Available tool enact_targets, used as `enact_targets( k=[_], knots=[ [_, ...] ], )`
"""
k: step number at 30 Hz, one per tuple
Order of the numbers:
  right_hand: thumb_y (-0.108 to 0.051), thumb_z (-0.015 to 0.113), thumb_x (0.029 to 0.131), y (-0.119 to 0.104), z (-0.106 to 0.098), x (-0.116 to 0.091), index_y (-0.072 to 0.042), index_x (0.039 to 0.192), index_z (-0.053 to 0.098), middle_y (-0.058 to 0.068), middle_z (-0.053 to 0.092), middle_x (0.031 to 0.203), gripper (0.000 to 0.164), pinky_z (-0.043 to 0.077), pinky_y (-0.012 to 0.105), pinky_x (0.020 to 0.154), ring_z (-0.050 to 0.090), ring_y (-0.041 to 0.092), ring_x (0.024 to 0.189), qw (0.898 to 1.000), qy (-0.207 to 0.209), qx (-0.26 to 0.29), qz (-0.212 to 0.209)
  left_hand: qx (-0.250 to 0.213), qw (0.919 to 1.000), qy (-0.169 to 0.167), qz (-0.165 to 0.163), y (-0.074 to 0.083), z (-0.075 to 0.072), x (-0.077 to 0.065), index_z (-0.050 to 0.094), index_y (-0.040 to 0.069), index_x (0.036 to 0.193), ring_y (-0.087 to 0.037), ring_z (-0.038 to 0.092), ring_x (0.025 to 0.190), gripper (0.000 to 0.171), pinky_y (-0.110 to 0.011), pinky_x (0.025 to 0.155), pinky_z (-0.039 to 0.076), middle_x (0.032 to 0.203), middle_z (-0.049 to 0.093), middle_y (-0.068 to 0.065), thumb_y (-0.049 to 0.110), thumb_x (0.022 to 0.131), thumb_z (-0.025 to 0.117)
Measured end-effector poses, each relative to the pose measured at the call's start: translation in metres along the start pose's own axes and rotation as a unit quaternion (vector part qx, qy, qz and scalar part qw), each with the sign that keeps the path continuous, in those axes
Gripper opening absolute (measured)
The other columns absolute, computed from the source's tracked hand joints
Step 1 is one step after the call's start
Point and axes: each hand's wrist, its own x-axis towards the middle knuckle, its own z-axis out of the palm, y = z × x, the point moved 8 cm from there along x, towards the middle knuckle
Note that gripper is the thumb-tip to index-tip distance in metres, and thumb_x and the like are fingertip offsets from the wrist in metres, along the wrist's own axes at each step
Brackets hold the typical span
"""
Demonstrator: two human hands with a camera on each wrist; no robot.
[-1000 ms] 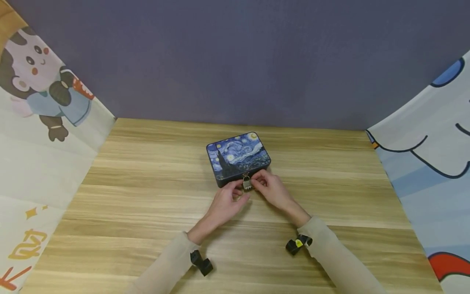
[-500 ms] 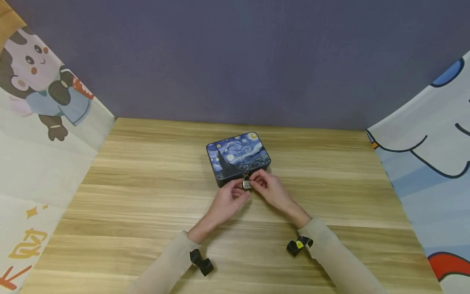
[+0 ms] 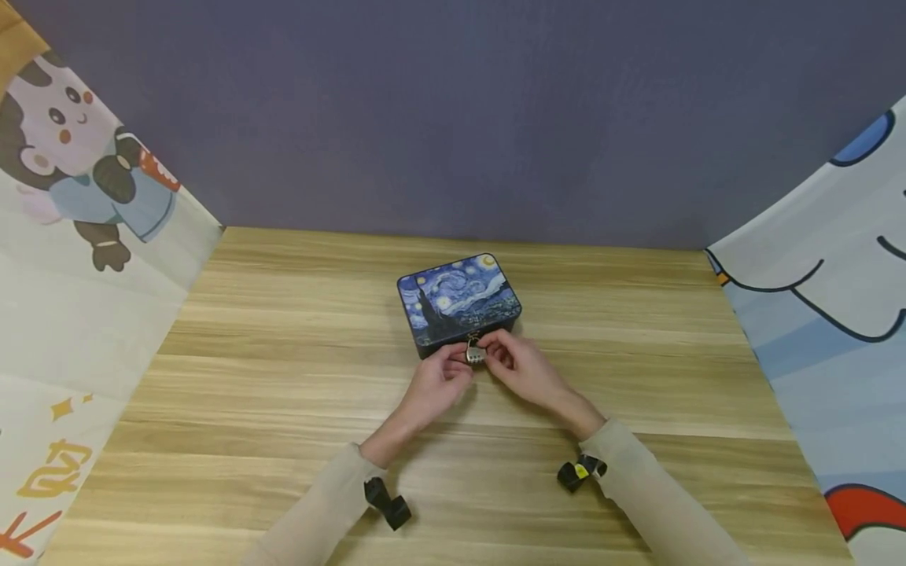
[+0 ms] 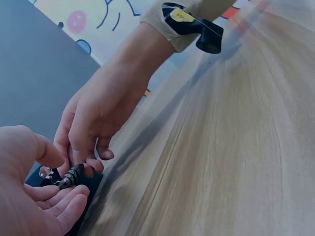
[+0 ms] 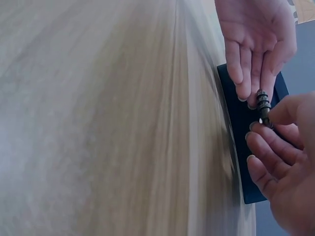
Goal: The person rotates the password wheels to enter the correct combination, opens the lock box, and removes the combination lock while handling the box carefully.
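Note:
A small metal combination padlock (image 3: 475,356) hangs by its shackle from the front clasp of a tin box (image 3: 460,303) with a swirling blue night-sky picture on its lid. My right hand (image 3: 527,371) pinches the padlock's right end between thumb and forefinger. Its other fingers are loosely bent in the right wrist view. From the other side, my left hand (image 3: 433,387) touches the padlock with fairly straight fingertips, thumb apart from it. The ridged number dials (image 5: 263,101) show between the two hands in the right wrist view.
The box stands on a wood-grain table (image 3: 297,377), towards its back edge. A dark blue-grey wall (image 3: 453,118) rises behind. Cartoon-printed panels flank both sides. Black wrist cameras (image 3: 388,503) sit at the cuffs of the beige sleeves.
The padlock has tipped so its dial side faces up more. My left thumb has drawn back slightly, and my right fingers have shifted a little at the padlock. The box stays put.

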Motion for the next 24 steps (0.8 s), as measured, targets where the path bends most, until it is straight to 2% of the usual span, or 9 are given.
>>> enact_targets(
  k=[8, 15, 24],
  knots=[
    [0.000, 0.069, 0.093, -0.0017, 0.0002, -0.0027, -0.005, 0.123, 0.063, 0.005, 0.067, 0.094, 0.031, 0.052, 0.025, 0.070, 0.061, 0.014, 0.084, 1.000, -0.019, 0.006, -0.019, -0.031, 0.9993, 0.014, -0.017, -0.0003, -0.0011, 0.0005, 0.057, -0.015, 0.133, -0.037, 0.068, 0.105, 0.045, -0.041, 0.095, 0.058, 0.114, 0.069, -0.028, -0.002, 0.091, 0.065],
    [0.001, 0.072, 0.093, -0.0017, -0.0001, -0.0022, -0.007, 0.122, 0.063, 0.002, 0.067, 0.094, 0.032, 0.053, 0.026, 0.072, 0.061, 0.014, 0.084, 1.000, -0.013, -0.010, -0.014, -0.022, 0.9991, 0.013, -0.035, -0.0026, -0.0010, 0.0019, 0.058, -0.012, 0.134, -0.033, 0.068, 0.105, 0.046, -0.037, 0.094, 0.058, 0.115, 0.069, -0.025, 0.002, 0.092, 0.065],
    [-0.003, 0.075, 0.092, -0.0066, -0.0029, -0.0021, -0.007, 0.120, 0.065, 0.002, 0.069, 0.096, 0.030, 0.054, 0.028, 0.073, 0.063, 0.014, 0.084, 0.999, 0.009, -0.036, -0.039, -0.023, 0.9991, 0.017, -0.030, 0.0009, -0.0003, 0.0013, 0.058, -0.010, 0.137, -0.032, 0.068, 0.106, 0.046, -0.035, 0.093, 0.058, 0.117, 0.070, -0.022, 0.004, 0.093, 0.064]
  ],
)
